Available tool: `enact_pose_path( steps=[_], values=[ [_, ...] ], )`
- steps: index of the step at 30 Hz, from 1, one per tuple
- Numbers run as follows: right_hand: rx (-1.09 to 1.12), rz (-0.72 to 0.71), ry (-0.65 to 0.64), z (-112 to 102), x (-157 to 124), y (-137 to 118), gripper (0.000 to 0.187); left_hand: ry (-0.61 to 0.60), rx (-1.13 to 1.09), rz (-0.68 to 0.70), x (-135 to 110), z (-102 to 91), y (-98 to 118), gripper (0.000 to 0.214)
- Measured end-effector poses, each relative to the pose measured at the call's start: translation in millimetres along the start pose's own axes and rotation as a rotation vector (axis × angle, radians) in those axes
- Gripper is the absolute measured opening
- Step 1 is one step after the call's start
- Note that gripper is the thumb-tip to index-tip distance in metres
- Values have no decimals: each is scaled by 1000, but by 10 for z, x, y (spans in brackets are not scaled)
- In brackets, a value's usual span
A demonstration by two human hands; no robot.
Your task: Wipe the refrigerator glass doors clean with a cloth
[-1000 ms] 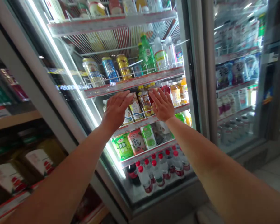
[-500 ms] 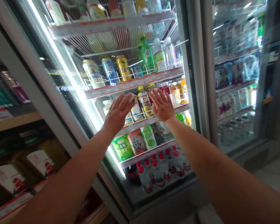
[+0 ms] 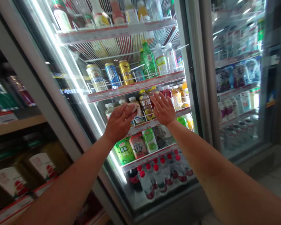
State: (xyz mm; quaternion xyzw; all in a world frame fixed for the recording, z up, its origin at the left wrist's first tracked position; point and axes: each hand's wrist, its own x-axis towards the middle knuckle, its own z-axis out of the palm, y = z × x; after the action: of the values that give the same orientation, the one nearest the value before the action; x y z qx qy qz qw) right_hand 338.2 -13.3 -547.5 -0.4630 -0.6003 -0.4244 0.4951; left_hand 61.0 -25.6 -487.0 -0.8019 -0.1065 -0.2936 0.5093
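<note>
Cooler (image 3: 192,78) interior, lit.

- Left hand (image 3: 119,123): fingers (image 3: 127,110) are curled and clenched on the pale top of one bottle (image 3: 133,107). The bottle is stood on the third shelf (image 3: 144,124), at the front of its row.
- Right hand (image 3: 164,111): fingers (image 3: 157,100) are released, spread flat, nothing grasped. They are held before the brown-labelled bottles (image 3: 145,104) of the same shelf, just right of the left fingers. Contact with these cannot be told.
- Above the fingers, one shelf up: three cans (image 3: 112,74) are noted over the left fingers. One green bottle (image 3: 148,59) and two clear bottles (image 3: 161,59) are noted over the right fingers.
- Below the fingers, one shelf down: three cartons (image 3: 137,145) are counted, two green and one pink, side by side and touching.
- Lowest, well below both hands: red-capped bottles (image 3: 154,175) are packed close. At least eight caps are counted, and the rest are hidden.
- Right of the right fingers, same shelf: more bottles (image 3: 178,95), orange and amber, count not clear.
</note>
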Motion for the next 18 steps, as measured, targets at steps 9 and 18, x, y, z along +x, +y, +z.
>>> enact_pose_path(
  steps=[9, 18],
  values=[
    [-2, 1, -10, -3, -10, 10, 59, 10, -10, -69, -57, -32, -60, 66],
    [8, -15, 22, 26, -16, 21, 60, -13, -42, 13, -131, -21, -87, 57]
  ],
)
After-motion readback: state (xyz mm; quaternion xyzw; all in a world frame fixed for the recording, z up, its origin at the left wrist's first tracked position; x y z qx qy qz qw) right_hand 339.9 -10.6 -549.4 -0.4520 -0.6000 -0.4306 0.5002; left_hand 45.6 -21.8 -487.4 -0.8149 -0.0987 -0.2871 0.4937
